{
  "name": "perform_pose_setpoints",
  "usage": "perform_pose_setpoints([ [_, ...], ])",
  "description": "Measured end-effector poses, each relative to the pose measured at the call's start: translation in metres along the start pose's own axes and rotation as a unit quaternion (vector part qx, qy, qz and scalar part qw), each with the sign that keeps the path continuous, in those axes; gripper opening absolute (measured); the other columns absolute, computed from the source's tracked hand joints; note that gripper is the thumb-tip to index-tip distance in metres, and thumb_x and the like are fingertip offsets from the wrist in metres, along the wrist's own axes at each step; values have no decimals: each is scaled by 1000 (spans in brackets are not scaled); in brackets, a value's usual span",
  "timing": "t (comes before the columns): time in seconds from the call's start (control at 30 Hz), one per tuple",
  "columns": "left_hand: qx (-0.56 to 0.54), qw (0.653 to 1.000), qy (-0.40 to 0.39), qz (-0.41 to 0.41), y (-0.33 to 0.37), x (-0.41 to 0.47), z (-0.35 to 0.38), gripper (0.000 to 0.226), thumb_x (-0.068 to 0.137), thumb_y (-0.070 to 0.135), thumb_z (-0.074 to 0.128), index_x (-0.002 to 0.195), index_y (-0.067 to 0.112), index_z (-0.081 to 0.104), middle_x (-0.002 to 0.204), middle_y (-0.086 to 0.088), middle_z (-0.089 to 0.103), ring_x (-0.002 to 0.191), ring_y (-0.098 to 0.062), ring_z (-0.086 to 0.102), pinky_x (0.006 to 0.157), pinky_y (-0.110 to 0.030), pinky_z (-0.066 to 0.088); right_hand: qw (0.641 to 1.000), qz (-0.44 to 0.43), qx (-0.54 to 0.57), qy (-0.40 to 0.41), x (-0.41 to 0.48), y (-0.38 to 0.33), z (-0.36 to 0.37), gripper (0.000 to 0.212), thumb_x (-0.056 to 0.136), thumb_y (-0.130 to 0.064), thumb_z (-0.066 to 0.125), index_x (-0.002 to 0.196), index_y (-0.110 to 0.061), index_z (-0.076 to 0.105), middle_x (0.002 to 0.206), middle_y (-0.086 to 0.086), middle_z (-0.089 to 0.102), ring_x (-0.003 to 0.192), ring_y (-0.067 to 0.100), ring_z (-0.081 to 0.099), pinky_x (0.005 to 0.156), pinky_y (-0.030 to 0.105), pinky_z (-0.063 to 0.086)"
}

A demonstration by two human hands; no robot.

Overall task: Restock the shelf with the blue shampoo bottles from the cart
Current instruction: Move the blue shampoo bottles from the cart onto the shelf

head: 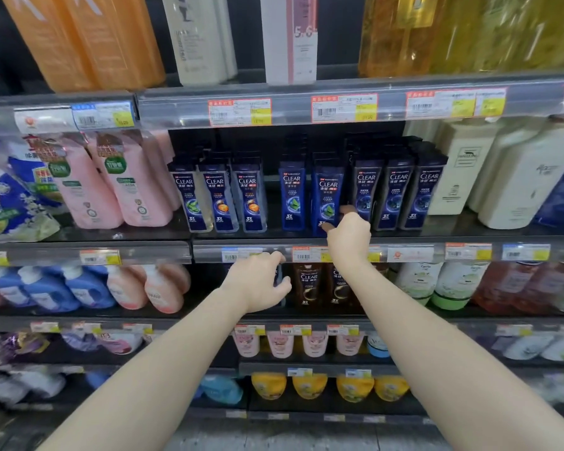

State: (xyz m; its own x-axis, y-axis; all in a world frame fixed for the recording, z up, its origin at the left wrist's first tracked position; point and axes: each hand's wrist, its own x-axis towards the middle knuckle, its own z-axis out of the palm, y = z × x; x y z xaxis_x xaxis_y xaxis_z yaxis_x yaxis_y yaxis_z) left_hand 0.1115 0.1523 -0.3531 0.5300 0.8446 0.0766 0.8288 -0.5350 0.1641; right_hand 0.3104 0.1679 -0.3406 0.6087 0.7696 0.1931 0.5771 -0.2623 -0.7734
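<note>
Store shelving (306, 250) fills the view, several tiers with price tags along the rails. Middle tier: row of dark blue Clear shampoo bottles (251, 198), upright, flanked by pink refill pouches (111, 183) on the left and white bottles (528, 177) on the right. Right hand (348, 237) reaches over the shelf edge, fingers and thumb closed around the lower part of one blue shampoo bottle (328, 196), which stands on the tier, slightly forward of its neighbours. Left hand (261, 284) is one tier below, fingers curled near a dark bottle; whether it grips anything is unclear, the hand hides it.
</note>
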Motion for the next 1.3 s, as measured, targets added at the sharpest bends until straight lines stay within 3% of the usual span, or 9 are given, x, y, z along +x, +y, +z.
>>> perform_pose_setpoints([
  [0.23, -11, 1000, 15, -10, -8, 0, 0, 52, 97, 51, 50, 143, 27, 47, 131, 2, 63, 114, -17, 62, 88, -34, 53, 1000, -12, 23, -10, 8, 1, 8, 39, 94, -17, 64, 130, -12, 51, 120, 13, 65, 109, 31, 63, 78, 34, 52],
  [0.37, -16, 1000, 20, -16, -13, -1, 0, 51, 98, 50, 52, 143, 27, 47, 132, 3, 63, 115, -17, 62, 88, -33, 51, 999, -30, 20, 0, 16, 1, 15, 39, 95, -18, 63, 131, -10, 50, 114, 13, 67, 104, 30, 65, 76, 34, 51],
  [0.57, -32, 999, -15, -21, -26, -2, 2, 52, 98, 49, 52, 145, 28, 45, 136, 4, 60, 119, -17, 59, 94, -35, 51, 999, 33, 0, -30, 35, -4, 25, 43, 98, -24, 59, 138, -17, 45, 120, 12, 65, 104, 31, 65, 71, 33, 48],
  [0.77, -33, 999, -33, -27, -42, -3, 6, 51, 98, 44, 52, 146, 29, 44, 134, 3, 61, 115, -17, 61, 93, -35, 51, 996, 54, 53, -36, 30, -6, 24, 54, 95, -25, 63, 144, -16, 44, 129, 11, 62, 114, 30, 62, 80, 33, 48],
  [0.87, -29, 998, -45, -22, -48, -4, 8, 51, 97, 45, 51, 145, 29, 45, 133, 2, 62, 113, -17, 62, 92, -36, 52, 995, 20, 95, -3, 4, 2, 20, 57, 94, -23, 66, 145, -15, 45, 130, 11, 63, 119, 27, 59, 91, 33, 48],
  [1.0, -11, 998, -60, -7, -56, -6, 13, 54, 96, 47, 51, 145, 27, 45, 136, 0, 60, 116, -21, 62, 93, -38, 52, 996, -40, 75, 23, -34, 9, 15, 43, 96, -25, 61, 139, -18, 54, 128, 3, 64, 108, 14, 59, 91, 23, 43],
  [1.13, 4, 998, -70, 2, -63, -11, 18, 54, 96, 48, 50, 146, 26, 45, 138, -1, 59, 117, -24, 62, 93, -39, 51, 993, -108, 51, -16, -64, 15, 27, 44, 93, -31, 65, 135, -22, 57, 127, -1, 66, 113, 14, 61, 100, 36, 49],
  [1.3, 17, 997, -71, -38, -76, -40, 31, 59, 93, 50, 51, 144, 22, 45, 136, -8, 59, 118, -30, 60, 94, -43, 50, 986, -141, -15, -88, -108, 10, 44, 47, 93, -31, 66, 138, -24, 55, 134, -3, 62, 118, 14, 59, 101, 29, 47],
])
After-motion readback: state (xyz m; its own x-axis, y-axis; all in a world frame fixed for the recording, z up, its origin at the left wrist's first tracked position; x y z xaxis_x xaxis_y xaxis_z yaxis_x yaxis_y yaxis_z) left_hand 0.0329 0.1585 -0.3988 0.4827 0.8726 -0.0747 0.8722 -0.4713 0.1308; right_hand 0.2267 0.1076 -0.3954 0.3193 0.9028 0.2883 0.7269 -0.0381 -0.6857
